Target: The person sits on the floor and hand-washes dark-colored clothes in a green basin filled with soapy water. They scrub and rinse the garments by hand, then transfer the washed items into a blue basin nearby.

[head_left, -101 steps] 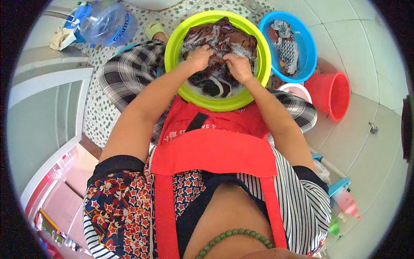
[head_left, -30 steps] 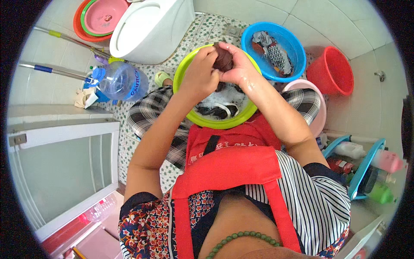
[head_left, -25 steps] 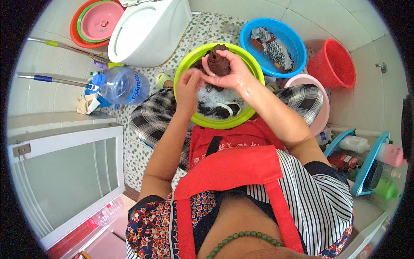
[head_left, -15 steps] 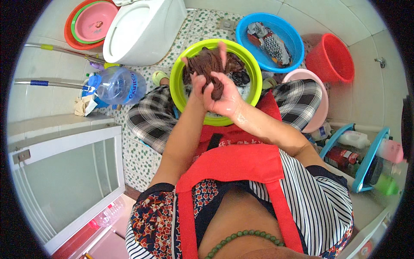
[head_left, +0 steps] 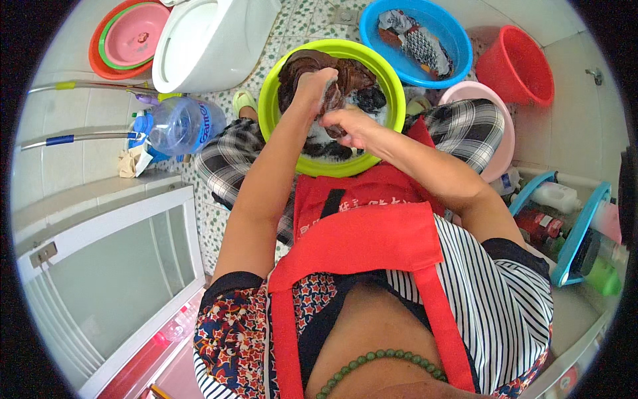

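Over a yellow-green basin [head_left: 340, 167] both of my hands grip a wet brown cloth [head_left: 299, 66]. My left hand [head_left: 316, 88] is closed round it on the far side. Nearer to me and a little to the right, my right hand [head_left: 350, 125] clenches its lower end, and a twisted stretch of cloth runs between the two fists. The rest of the brown cloth lies in the basin's far part. Dark wet cloth [head_left: 369, 100] and suds lie beside it in the water.
A blue basin [head_left: 425, 82] with patterned cloth in water stands at the far right, beside a red bucket [head_left: 515, 66] and a pink basin [head_left: 506, 143]. A toilet [head_left: 212, 50], stacked basins [head_left: 136, 36] and a large clear bottle [head_left: 183, 126] are left. A bottle rack [head_left: 568, 233] stands right.
The bunched cloth has gone from being held up between both hands to a twisted length between two fists. My left hand has moved farther away and turned over the cloth.
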{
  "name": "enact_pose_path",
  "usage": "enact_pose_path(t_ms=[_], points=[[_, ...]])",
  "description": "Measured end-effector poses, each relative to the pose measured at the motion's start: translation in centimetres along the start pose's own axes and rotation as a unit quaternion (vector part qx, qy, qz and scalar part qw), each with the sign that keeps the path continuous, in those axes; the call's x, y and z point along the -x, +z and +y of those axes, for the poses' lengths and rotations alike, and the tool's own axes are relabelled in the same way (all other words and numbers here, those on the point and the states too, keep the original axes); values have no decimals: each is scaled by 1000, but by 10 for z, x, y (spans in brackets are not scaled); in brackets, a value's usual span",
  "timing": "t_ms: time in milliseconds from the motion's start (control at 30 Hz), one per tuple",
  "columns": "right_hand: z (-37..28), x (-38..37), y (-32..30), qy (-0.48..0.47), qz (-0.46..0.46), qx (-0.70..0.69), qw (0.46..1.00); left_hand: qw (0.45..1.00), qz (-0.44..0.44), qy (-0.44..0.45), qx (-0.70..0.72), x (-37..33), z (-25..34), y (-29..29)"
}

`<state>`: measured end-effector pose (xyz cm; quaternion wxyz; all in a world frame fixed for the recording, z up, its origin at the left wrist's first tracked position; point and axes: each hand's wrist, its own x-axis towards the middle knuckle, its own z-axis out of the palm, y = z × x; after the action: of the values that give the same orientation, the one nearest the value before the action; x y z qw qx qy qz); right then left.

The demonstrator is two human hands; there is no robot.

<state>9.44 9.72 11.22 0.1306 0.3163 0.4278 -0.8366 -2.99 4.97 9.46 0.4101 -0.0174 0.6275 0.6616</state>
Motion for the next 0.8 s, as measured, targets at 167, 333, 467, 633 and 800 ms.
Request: enact_pose_path(t_ms=[167, 333, 467, 633, 800], points=[[14, -13, -4, 26, 62, 45, 997, 999, 24, -26, -28, -16, -21, -8], [25, -25, -37, 98, -93, -63, 989, 992, 47, -119, -19, -13, -18, -2], [-1, 2, -43, 89, -172, -198, 961, 974, -53, -115, 186, 9, -20, -7], [6, -26, -53, -26, -137, -217, 966, 984, -10, -65, 163, 37, -52, 24], [18, -22, -36, -17, -116, -278, 953, 737, 96, 61, -666, 28, -39, -1]])
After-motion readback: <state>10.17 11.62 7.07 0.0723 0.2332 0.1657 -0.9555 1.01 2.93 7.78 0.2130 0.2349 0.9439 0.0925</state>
